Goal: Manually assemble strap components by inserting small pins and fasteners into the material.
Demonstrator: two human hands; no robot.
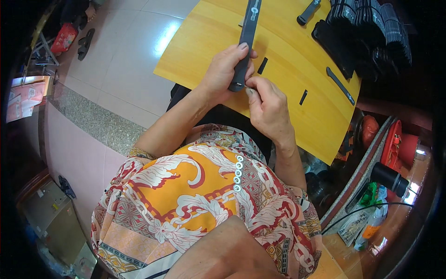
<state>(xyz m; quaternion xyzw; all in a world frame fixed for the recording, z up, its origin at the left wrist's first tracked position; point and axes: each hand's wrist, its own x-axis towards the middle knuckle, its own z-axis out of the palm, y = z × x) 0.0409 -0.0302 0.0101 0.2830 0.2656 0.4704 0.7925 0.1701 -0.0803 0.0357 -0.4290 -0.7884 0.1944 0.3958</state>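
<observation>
My left hand [220,72] is wrapped around a long flat black strap [248,37] with a rounded end and white print, its thumb lying on top. The strap is held upright above the near edge of the yellow table [200,42]. At its lower end, beside a small pale slot or ring, my right hand [270,104] is closed in a pinch. A tiny thin piece seems to sit between those fingertips, but I cannot make out what it is. Two short black strips [263,66] lie on the table to the right of the strap.
Another black strap [340,86] lies near the table's right edge, and one more [308,12] at the far side. Bundled black straps [367,28] are stacked at the far right. A black cylinder [389,179] and red items stand right of the table. A dark slipper [85,44] lies on the floor.
</observation>
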